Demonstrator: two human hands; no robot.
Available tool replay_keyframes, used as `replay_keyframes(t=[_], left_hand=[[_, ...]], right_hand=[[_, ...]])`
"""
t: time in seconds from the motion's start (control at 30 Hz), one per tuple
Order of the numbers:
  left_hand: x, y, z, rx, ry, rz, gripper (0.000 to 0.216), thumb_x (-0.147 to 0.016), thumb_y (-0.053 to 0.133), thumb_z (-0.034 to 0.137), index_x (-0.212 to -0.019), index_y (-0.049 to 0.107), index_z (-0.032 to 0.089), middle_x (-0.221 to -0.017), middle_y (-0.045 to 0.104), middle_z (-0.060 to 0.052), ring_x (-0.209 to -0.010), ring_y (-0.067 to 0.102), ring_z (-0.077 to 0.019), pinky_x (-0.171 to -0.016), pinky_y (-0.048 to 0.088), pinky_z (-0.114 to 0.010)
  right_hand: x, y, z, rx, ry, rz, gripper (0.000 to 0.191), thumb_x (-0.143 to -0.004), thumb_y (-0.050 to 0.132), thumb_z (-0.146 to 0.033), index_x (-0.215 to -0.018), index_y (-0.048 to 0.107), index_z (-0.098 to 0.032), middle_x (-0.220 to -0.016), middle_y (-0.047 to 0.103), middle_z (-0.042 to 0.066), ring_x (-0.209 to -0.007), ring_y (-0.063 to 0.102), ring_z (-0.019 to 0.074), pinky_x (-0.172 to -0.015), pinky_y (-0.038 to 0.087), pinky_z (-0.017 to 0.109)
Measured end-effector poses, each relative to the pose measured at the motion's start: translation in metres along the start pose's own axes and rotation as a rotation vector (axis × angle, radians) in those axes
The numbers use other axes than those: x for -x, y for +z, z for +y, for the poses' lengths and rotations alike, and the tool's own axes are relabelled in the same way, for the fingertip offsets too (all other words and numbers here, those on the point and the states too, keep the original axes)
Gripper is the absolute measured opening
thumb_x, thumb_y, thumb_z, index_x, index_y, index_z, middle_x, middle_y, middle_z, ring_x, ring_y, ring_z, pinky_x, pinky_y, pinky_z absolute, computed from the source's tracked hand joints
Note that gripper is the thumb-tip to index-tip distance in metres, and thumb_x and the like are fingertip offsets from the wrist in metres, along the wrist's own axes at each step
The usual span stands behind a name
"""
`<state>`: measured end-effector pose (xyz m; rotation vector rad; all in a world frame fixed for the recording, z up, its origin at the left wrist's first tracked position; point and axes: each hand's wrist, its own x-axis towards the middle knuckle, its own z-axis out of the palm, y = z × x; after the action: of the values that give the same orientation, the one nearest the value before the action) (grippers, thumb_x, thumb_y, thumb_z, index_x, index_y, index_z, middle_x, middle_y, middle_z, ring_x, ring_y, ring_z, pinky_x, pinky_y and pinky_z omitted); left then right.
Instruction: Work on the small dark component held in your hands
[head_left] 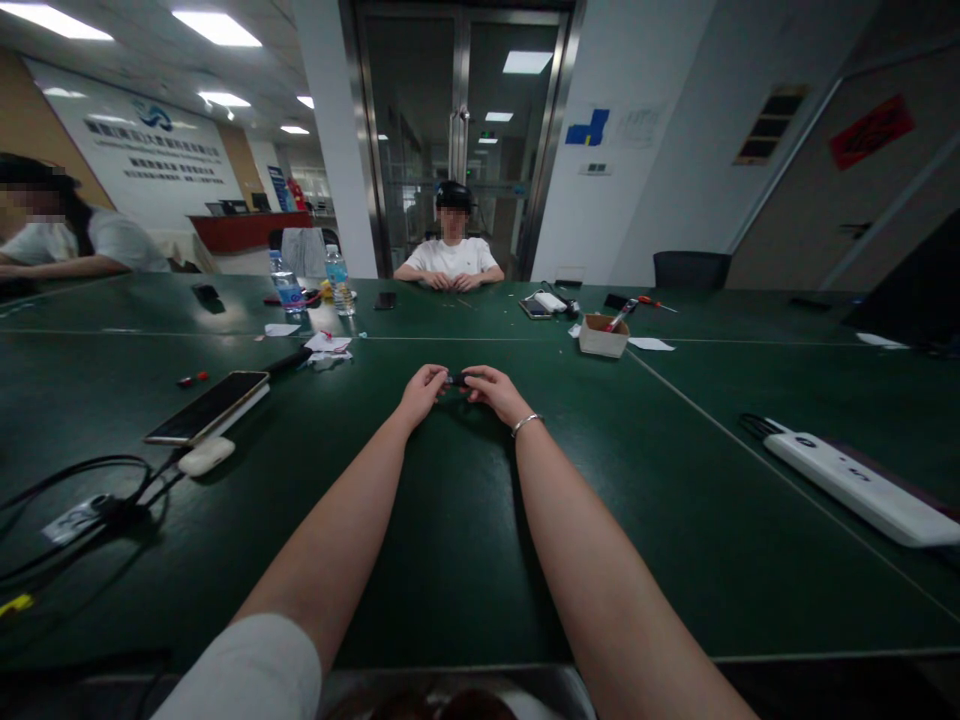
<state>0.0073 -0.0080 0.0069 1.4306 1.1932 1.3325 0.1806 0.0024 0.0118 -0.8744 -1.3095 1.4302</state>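
Note:
Both of my arms reach out over the dark green table (pixel 465 540). My left hand (pixel 421 392) and my right hand (pixel 491 390) meet at the table's middle. Between their fingertips sits a small dark object (pixel 457 380), pinched from both sides; it is too small to name. Both hands have their fingers curled in around it. A thin bracelet (pixel 526 424) circles my right wrist.
At the left lie a phone (pixel 208 407), a white charger (pixel 205 456) and black cables (pixel 82 500). A white power strip (pixel 855 485) lies at the right. A small cardboard box (pixel 603 335), water bottles (pixel 339 281) and paper scraps stand farther back. One person sits opposite, another at the far left.

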Motion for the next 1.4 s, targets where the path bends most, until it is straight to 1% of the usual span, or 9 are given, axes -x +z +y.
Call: replay_keyframes(t=[0.17, 0.3, 0.47, 0.67, 0.93, 1.13, 1.27, 1.33, 1.4], left_hand=[[0.0006, 0.0003, 0.0014, 0.028, 0.000, -0.002, 0.021, -0.077, 0.062, 0.033, -0.092, 0.059, 0.018, -0.073, 0.061, -0.001, -0.063, 0.057, -0.0110, -0.052, 0.040, -0.020], [0.0027, 0.0002, 0.0041, 0.050, -0.046, -0.025, 0.023, -0.082, 0.056, 0.038, -0.091, 0.058, 0.017, -0.069, 0.059, 0.000, -0.057, 0.055, -0.0101, -0.051, 0.040, -0.021], [0.0041, -0.0003, 0.0062, 0.043, -0.008, -0.025, 0.021, -0.075, 0.064, 0.030, -0.091, 0.059, 0.017, -0.073, 0.061, -0.001, -0.065, 0.058, -0.0115, -0.055, 0.043, -0.021], [0.0052, -0.0008, 0.0086, 0.052, -0.041, -0.043, 0.015, -0.083, 0.053, 0.027, -0.091, 0.059, 0.016, -0.071, 0.060, -0.001, -0.062, 0.057, -0.0106, -0.055, 0.043, -0.022], [0.0034, 0.0001, 0.0055, 0.051, -0.016, -0.017, 0.020, -0.072, 0.063, 0.023, -0.091, 0.060, 0.017, -0.073, 0.060, 0.000, -0.067, 0.057, -0.0118, -0.057, 0.043, -0.021], [0.0048, -0.0015, 0.0054, 0.030, 0.025, -0.010, 0.025, -0.068, 0.065, 0.022, -0.092, 0.061, 0.018, -0.076, 0.058, -0.001, -0.069, 0.056, -0.0122, -0.056, 0.045, -0.022], [0.0051, -0.0020, 0.0061, 0.010, 0.036, -0.016, 0.024, -0.067, 0.067, 0.025, -0.089, 0.063, 0.017, -0.079, 0.061, -0.002, -0.072, 0.057, -0.0131, -0.058, 0.045, -0.022], [0.0050, -0.0022, 0.0066, -0.002, 0.036, -0.015, 0.021, -0.068, 0.067, 0.026, -0.087, 0.064, 0.016, -0.080, 0.063, -0.004, -0.074, 0.058, -0.0138, -0.059, 0.045, -0.023], [0.0047, -0.0026, 0.0069, -0.004, 0.043, -0.009, 0.020, -0.069, 0.066, 0.027, -0.085, 0.065, 0.016, -0.081, 0.065, -0.004, -0.075, 0.059, -0.0143, -0.062, 0.046, -0.024]], right_hand=[[-0.0006, -0.0013, 0.0013, -0.004, 0.000, 0.000, 0.027, -0.068, 0.073, -0.022, -0.094, 0.066, -0.017, -0.065, 0.066, -0.001, -0.050, 0.056, 0.0068, -0.053, 0.049, 0.019], [-0.0003, -0.0013, 0.0010, 0.001, -0.001, -0.007, 0.027, -0.068, 0.073, -0.022, -0.094, 0.065, -0.017, -0.067, 0.067, -0.001, -0.048, 0.056, 0.0062, -0.052, 0.048, 0.019], [-0.0003, -0.0012, 0.0007, 0.007, 0.002, -0.006, 0.027, -0.069, 0.072, -0.021, -0.094, 0.065, -0.016, -0.069, 0.068, 0.000, -0.049, 0.055, 0.0060, -0.051, 0.048, 0.019], [-0.0004, -0.0010, 0.0001, 0.017, 0.016, 0.004, 0.025, -0.071, 0.071, -0.019, -0.095, 0.065, -0.016, -0.070, 0.069, 0.001, -0.048, 0.056, 0.0057, -0.052, 0.049, 0.018], [-0.0007, -0.0006, 0.0013, 0.001, 0.005, 0.005, 0.025, -0.071, 0.070, -0.019, -0.095, 0.065, -0.016, -0.067, 0.069, 0.001, -0.047, 0.055, 0.0055, -0.051, 0.048, 0.017], [-0.0009, -0.0007, 0.0005, 0.008, 0.022, 0.007, 0.026, -0.071, 0.071, -0.020, -0.095, 0.064, -0.015, -0.067, 0.069, 0.001, -0.048, 0.055, 0.0058, -0.051, 0.048, 0.017], [0.0005, -0.0005, -0.0006, 0.017, 0.024, 0.004, 0.024, -0.072, 0.069, -0.023, -0.093, 0.063, -0.014, -0.064, 0.066, 0.001, -0.048, 0.055, 0.0060, -0.050, 0.048, 0.017], [0.0021, -0.0008, -0.0016, 0.021, 0.007, -0.007, 0.025, -0.070, 0.069, -0.020, -0.094, 0.062, -0.015, -0.068, 0.066, 0.000, -0.049, 0.055, 0.0054, -0.051, 0.049, 0.017], [0.0033, -0.0010, -0.0025, 0.016, -0.027, -0.025, 0.037, -0.065, 0.070, -0.013, -0.100, 0.061, -0.020, -0.082, 0.066, -0.001, -0.051, 0.057, 0.0046, -0.054, 0.051, 0.018]])
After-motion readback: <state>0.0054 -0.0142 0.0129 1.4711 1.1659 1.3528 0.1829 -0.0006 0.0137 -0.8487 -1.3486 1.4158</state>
